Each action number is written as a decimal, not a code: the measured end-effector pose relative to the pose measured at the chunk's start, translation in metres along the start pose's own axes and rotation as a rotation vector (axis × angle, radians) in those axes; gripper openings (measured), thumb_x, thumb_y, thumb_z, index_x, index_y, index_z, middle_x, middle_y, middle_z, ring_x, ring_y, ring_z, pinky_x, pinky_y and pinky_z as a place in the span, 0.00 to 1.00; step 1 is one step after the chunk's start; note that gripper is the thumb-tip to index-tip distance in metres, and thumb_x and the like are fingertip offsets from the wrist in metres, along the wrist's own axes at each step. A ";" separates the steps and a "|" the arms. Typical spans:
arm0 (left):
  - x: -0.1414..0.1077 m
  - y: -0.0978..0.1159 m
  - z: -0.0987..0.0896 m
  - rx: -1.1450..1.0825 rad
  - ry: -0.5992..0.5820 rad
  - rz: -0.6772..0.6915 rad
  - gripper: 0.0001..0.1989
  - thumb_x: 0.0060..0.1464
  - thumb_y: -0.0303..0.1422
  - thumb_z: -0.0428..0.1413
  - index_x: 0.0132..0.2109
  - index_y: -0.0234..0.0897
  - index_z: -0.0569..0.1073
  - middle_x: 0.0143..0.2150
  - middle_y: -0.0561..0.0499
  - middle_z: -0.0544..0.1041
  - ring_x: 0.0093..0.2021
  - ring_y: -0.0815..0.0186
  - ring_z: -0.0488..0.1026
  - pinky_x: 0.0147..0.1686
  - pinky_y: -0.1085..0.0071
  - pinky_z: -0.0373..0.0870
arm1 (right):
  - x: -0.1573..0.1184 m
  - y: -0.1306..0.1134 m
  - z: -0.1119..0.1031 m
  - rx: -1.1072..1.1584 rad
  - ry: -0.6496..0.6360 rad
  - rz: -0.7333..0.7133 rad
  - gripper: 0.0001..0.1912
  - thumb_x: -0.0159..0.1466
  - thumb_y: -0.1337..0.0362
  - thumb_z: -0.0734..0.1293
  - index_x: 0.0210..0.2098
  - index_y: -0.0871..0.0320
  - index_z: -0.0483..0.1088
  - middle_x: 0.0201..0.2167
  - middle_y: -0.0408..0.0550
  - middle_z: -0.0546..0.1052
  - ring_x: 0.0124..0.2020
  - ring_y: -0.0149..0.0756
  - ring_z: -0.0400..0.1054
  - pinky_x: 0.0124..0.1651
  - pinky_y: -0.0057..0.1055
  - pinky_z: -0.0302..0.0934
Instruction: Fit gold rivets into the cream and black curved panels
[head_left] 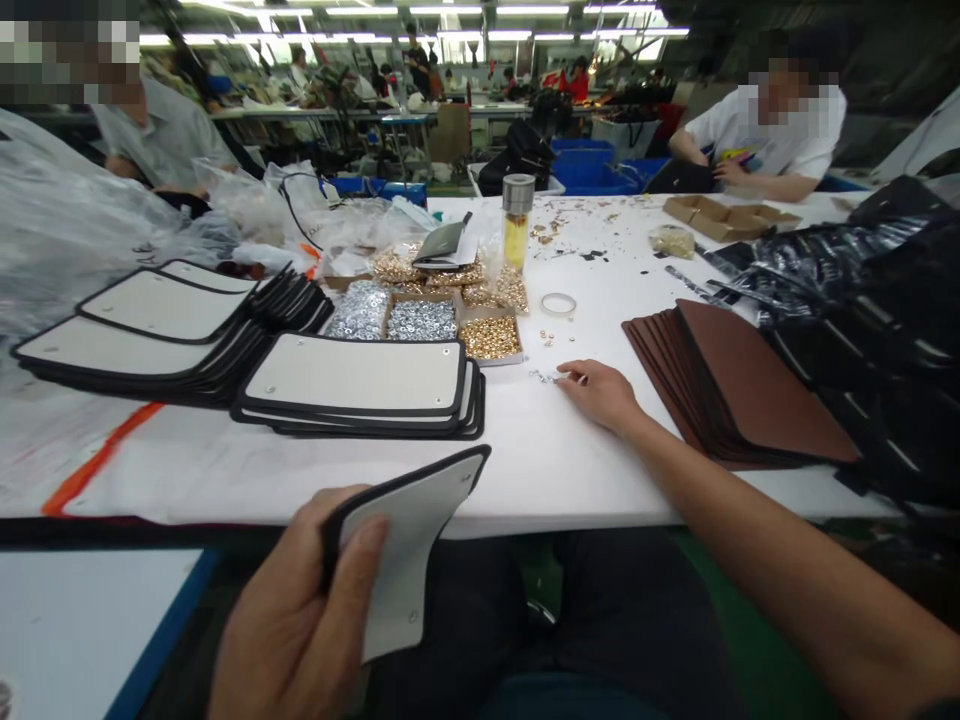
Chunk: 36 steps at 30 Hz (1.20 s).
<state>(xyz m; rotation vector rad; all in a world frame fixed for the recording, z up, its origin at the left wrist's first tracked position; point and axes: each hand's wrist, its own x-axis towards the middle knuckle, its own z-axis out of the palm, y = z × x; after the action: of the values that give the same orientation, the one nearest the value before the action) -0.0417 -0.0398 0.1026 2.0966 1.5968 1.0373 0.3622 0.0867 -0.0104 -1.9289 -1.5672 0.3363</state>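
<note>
My left hand (307, 610) grips a white panel with black edging (409, 560), thumb on its white face, tilted in front of the table edge. Small metal pieces show near the panel's corners. Out on the white table, my right hand (600, 392) has its fingertips pinched beside a few small silver pieces (541, 376); what they hold, if anything, is too small to name. Behind are a box of gold pieces (491, 337) and a box of silver pieces (421, 320). A stack of similar white panels (356, 375) lies left of these.
More white panels (161, 305) are piled at the left. Brown panels (757, 380) and black plastic-wrapped goods (877, 330) lie at the right. A bottle (516, 225) and a tape roll (559, 303) stand beyond the boxes. Two people sit across the table.
</note>
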 end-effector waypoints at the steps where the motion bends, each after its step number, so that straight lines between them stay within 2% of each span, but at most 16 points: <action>1: 0.004 0.007 0.008 0.012 0.000 0.056 0.14 0.68 0.41 0.56 0.55 0.42 0.75 0.41 0.51 0.81 0.36 0.62 0.79 0.36 0.70 0.78 | 0.002 0.000 0.001 -0.016 -0.009 0.005 0.10 0.66 0.60 0.72 0.45 0.55 0.80 0.42 0.47 0.82 0.42 0.40 0.74 0.52 0.41 0.67; 5: 0.005 0.020 0.031 -0.033 0.044 0.261 0.09 0.65 0.30 0.58 0.51 0.40 0.74 0.43 0.51 0.81 0.42 0.65 0.80 0.45 0.71 0.78 | 0.005 -0.003 0.000 -0.012 -0.006 0.034 0.05 0.61 0.61 0.72 0.35 0.52 0.82 0.40 0.47 0.83 0.42 0.43 0.75 0.51 0.40 0.66; 9: -0.008 0.017 0.042 -0.131 0.068 0.439 0.14 0.59 0.19 0.63 0.49 0.37 0.75 0.43 0.49 0.82 0.44 0.66 0.80 0.48 0.70 0.78 | -0.004 -0.009 -0.008 0.099 0.055 0.067 0.08 0.62 0.60 0.71 0.35 0.55 0.81 0.37 0.49 0.84 0.39 0.43 0.77 0.50 0.41 0.68; 12: -0.020 0.015 0.047 -0.131 0.042 0.526 0.16 0.56 0.15 0.63 0.48 0.35 0.76 0.43 0.47 0.83 0.43 0.66 0.79 0.45 0.70 0.79 | -0.038 -0.027 -0.020 0.236 0.072 0.087 0.12 0.66 0.56 0.69 0.41 0.58 0.78 0.33 0.50 0.83 0.37 0.42 0.80 0.44 0.37 0.72; 14: -0.026 0.014 0.050 -0.124 0.013 0.568 0.16 0.55 0.14 0.63 0.47 0.34 0.76 0.41 0.46 0.82 0.42 0.65 0.78 0.44 0.68 0.80 | -0.076 -0.047 -0.031 0.369 0.035 0.073 0.13 0.67 0.53 0.70 0.42 0.57 0.76 0.33 0.48 0.84 0.36 0.40 0.81 0.39 0.33 0.74; 16: -0.030 0.015 0.051 -0.122 -0.006 0.591 0.16 0.54 0.15 0.64 0.47 0.34 0.76 0.40 0.46 0.82 0.41 0.64 0.78 0.43 0.67 0.80 | -0.119 -0.072 -0.044 0.586 -0.019 0.049 0.11 0.64 0.56 0.75 0.40 0.56 0.75 0.29 0.46 0.83 0.31 0.38 0.80 0.35 0.30 0.74; 19: -0.034 0.018 0.054 -0.132 -0.018 0.577 0.16 0.53 0.15 0.65 0.45 0.34 0.75 0.39 0.46 0.82 0.41 0.64 0.78 0.43 0.67 0.80 | -0.175 -0.105 -0.059 0.694 -0.186 -0.043 0.06 0.66 0.62 0.75 0.41 0.54 0.77 0.29 0.43 0.82 0.28 0.34 0.79 0.33 0.26 0.72; 22: -0.036 0.022 0.057 -0.132 -0.029 0.555 0.14 0.54 0.15 0.64 0.45 0.34 0.75 0.39 0.47 0.82 0.41 0.64 0.78 0.43 0.67 0.79 | -0.203 -0.124 -0.064 0.755 -0.301 -0.133 0.01 0.69 0.64 0.72 0.40 0.52 0.78 0.31 0.43 0.81 0.31 0.32 0.78 0.35 0.27 0.71; 26: -0.039 0.025 0.059 -0.110 -0.050 0.544 0.16 0.56 0.16 0.63 0.50 0.34 0.77 0.40 0.46 0.82 0.39 0.64 0.77 0.40 0.67 0.77 | -0.210 -0.126 -0.060 0.860 -0.381 -0.042 0.01 0.69 0.63 0.73 0.39 0.51 0.79 0.32 0.42 0.81 0.34 0.32 0.77 0.39 0.28 0.70; 30: -0.040 0.029 0.060 -0.154 -0.084 0.490 0.15 0.56 0.16 0.62 0.49 0.35 0.78 0.39 0.47 0.81 0.38 0.65 0.76 0.38 0.68 0.75 | -0.210 -0.122 -0.058 0.940 -0.461 0.010 0.03 0.67 0.61 0.75 0.38 0.52 0.79 0.32 0.42 0.80 0.34 0.33 0.75 0.38 0.28 0.69; 33: -0.039 0.033 0.058 -0.232 -0.140 0.409 0.13 0.57 0.17 0.62 0.47 0.35 0.79 0.39 0.47 0.81 0.38 0.65 0.76 0.39 0.68 0.74 | -0.210 -0.123 -0.055 0.900 -0.421 -0.053 0.02 0.67 0.63 0.75 0.37 0.52 0.79 0.32 0.43 0.79 0.34 0.33 0.74 0.38 0.29 0.68; 36: -0.037 0.038 0.053 -0.340 -0.211 0.276 0.10 0.59 0.20 0.62 0.45 0.36 0.80 0.39 0.49 0.81 0.40 0.66 0.78 0.41 0.70 0.74 | -0.207 -0.125 -0.052 0.867 -0.342 -0.120 0.02 0.65 0.66 0.75 0.36 0.52 0.80 0.37 0.45 0.79 0.38 0.35 0.75 0.41 0.30 0.69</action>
<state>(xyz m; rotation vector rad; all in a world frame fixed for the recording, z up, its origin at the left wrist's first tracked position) 0.0179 -0.0772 0.0764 2.1381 0.9747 1.0435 0.2377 -0.1124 0.0675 -1.1309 -1.3821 1.1263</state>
